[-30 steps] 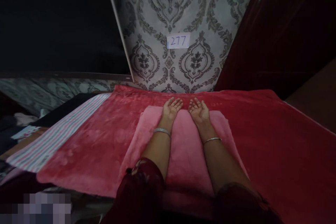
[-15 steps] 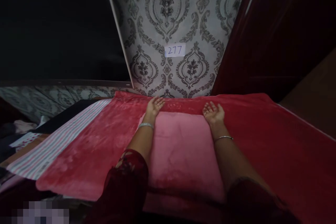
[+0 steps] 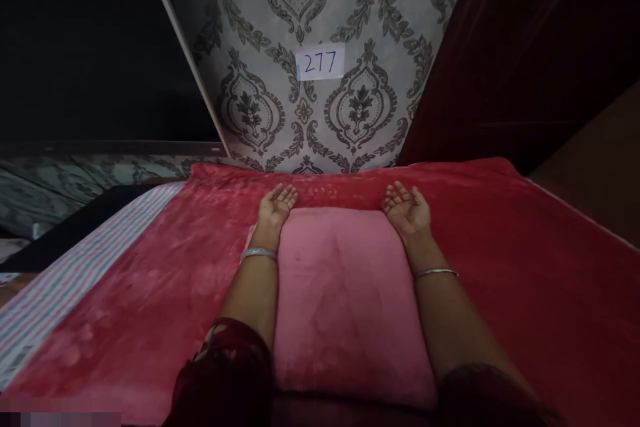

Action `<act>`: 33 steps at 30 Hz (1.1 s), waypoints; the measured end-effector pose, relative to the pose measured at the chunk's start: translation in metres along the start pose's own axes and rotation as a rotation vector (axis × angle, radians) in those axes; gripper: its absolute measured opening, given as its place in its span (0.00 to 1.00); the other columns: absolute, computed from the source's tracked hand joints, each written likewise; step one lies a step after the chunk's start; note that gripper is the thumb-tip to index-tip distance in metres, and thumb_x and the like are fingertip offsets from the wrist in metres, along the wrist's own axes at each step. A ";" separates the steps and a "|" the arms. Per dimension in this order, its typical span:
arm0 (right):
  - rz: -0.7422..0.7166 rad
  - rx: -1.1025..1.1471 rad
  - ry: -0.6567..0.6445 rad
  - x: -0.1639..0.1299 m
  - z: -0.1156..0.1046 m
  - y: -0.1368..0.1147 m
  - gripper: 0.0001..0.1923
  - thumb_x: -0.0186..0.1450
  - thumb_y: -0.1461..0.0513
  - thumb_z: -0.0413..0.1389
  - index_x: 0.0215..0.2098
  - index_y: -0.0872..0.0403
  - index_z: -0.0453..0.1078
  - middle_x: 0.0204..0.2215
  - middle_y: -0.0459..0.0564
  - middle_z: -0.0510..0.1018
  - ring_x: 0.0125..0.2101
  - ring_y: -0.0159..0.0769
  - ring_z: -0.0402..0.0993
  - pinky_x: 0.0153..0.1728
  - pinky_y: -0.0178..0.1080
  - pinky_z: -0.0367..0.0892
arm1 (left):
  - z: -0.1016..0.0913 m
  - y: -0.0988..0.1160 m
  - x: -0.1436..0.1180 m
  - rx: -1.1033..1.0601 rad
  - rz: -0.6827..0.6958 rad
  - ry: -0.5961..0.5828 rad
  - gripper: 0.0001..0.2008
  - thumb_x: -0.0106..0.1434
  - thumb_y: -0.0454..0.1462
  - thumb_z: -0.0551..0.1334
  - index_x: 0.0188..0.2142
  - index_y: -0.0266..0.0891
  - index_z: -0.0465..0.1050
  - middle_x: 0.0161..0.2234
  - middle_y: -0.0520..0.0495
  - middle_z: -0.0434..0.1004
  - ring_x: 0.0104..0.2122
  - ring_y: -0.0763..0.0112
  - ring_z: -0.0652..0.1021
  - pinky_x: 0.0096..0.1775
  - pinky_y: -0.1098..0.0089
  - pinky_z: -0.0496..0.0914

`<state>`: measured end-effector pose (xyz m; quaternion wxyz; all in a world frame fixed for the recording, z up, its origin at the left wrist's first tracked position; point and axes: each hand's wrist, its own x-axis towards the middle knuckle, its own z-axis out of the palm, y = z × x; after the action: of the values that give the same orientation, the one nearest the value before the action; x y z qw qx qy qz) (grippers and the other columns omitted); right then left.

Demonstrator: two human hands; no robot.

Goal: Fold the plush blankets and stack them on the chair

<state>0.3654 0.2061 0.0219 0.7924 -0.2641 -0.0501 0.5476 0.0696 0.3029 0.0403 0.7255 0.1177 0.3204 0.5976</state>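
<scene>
A folded pink blanket (image 3: 345, 293) lies between my forearms on a spread red plush cloth (image 3: 510, 280). My left hand (image 3: 277, 205) is palm up by the folded blanket's far left corner, its fingers stretched out and holding nothing. At the far right corner, my right hand (image 3: 406, 209) also lies palm up with the fingers apart and slightly curled. Both wrists rest close along the blanket's sides, each with a bangle on it.
Behind the red cloth rises a patterned wall (image 3: 305, 113) with a paper label (image 3: 320, 62) reading 277. A dark screen (image 3: 100, 47) stands at the left, a glossy dark red panel (image 3: 500, 80) at the right. Striped fabric (image 3: 100, 247) lies along the left.
The view has moved closer and tilted down, so the blanket looks larger. My hands stay beside its far corners, palms up, a little further apart in the picture.
</scene>
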 end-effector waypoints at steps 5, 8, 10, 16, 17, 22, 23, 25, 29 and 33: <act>-0.013 0.005 0.003 -0.003 0.001 0.000 0.17 0.71 0.55 0.44 0.41 0.54 0.71 0.34 0.52 0.77 0.30 0.33 0.73 0.26 0.34 0.72 | -0.001 0.000 0.000 -0.025 -0.002 0.006 0.09 0.62 0.30 0.53 0.34 0.36 0.71 0.35 0.38 0.77 0.38 0.63 0.81 0.40 0.63 0.77; -0.003 0.004 0.007 -0.004 0.002 -0.001 0.17 0.71 0.55 0.43 0.40 0.53 0.71 0.33 0.52 0.77 0.30 0.33 0.73 0.26 0.34 0.72 | -0.002 0.001 0.001 -0.034 0.005 0.000 0.09 0.61 0.29 0.53 0.35 0.36 0.71 0.36 0.37 0.78 0.39 0.62 0.81 0.41 0.63 0.77; 0.010 0.007 0.006 -0.004 0.003 -0.002 0.17 0.71 0.55 0.43 0.40 0.53 0.71 0.33 0.52 0.77 0.29 0.33 0.73 0.26 0.34 0.72 | -0.002 0.003 0.001 -0.041 0.009 0.000 0.09 0.60 0.29 0.53 0.35 0.36 0.71 0.35 0.38 0.77 0.38 0.63 0.81 0.40 0.64 0.77; 0.001 0.037 0.008 -0.002 0.002 -0.002 0.16 0.71 0.55 0.43 0.41 0.53 0.71 0.33 0.51 0.77 0.29 0.33 0.73 0.25 0.34 0.72 | -0.002 0.006 0.000 -0.042 0.003 0.015 0.09 0.61 0.29 0.52 0.34 0.36 0.71 0.35 0.38 0.77 0.35 0.65 0.81 0.39 0.64 0.77; 0.001 0.045 0.013 -0.002 0.002 -0.002 0.17 0.71 0.55 0.43 0.41 0.53 0.71 0.33 0.51 0.77 0.29 0.33 0.73 0.25 0.34 0.72 | -0.002 0.006 0.000 -0.039 0.003 0.016 0.09 0.61 0.29 0.52 0.35 0.36 0.71 0.36 0.38 0.77 0.36 0.64 0.81 0.39 0.64 0.77; -0.002 0.063 0.017 -0.002 0.001 -0.002 0.17 0.71 0.55 0.43 0.41 0.53 0.71 0.33 0.51 0.77 0.29 0.32 0.73 0.25 0.33 0.72 | -0.003 0.005 0.002 -0.027 0.002 0.008 0.09 0.62 0.29 0.53 0.35 0.36 0.71 0.36 0.38 0.77 0.36 0.64 0.81 0.39 0.63 0.78; 0.000 0.060 0.016 -0.001 0.001 -0.002 0.17 0.71 0.55 0.43 0.41 0.53 0.71 0.33 0.51 0.77 0.29 0.32 0.73 0.25 0.33 0.72 | -0.003 0.006 0.003 -0.025 0.001 0.011 0.09 0.62 0.29 0.52 0.35 0.36 0.71 0.36 0.38 0.77 0.36 0.64 0.81 0.39 0.63 0.78; 0.005 0.055 0.008 0.002 -0.002 -0.002 0.17 0.71 0.55 0.43 0.41 0.53 0.70 0.33 0.51 0.77 0.29 0.32 0.73 0.26 0.33 0.72 | -0.003 0.006 0.003 -0.024 0.000 0.020 0.09 0.62 0.29 0.53 0.35 0.37 0.71 0.36 0.38 0.77 0.37 0.64 0.81 0.39 0.63 0.78; -0.001 0.053 -0.034 0.008 -0.007 0.000 0.16 0.71 0.54 0.44 0.41 0.51 0.70 0.35 0.51 0.77 0.30 0.32 0.74 0.26 0.34 0.73 | 0.000 0.004 0.001 -0.021 0.001 0.033 0.09 0.62 0.29 0.52 0.33 0.37 0.70 0.36 0.39 0.77 0.35 0.65 0.80 0.38 0.65 0.77; -0.017 0.034 -0.064 0.006 -0.006 0.001 0.14 0.70 0.54 0.45 0.41 0.51 0.70 0.34 0.50 0.78 0.29 0.31 0.74 0.26 0.33 0.72 | 0.003 0.002 -0.005 -0.002 0.011 0.062 0.07 0.62 0.29 0.53 0.33 0.38 0.69 0.35 0.41 0.75 0.35 0.67 0.80 0.39 0.66 0.77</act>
<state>0.3690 0.2094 0.0148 0.7994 -0.2326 -0.0685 0.5497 0.0696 0.2992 0.0456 0.7122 0.1002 0.3415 0.6051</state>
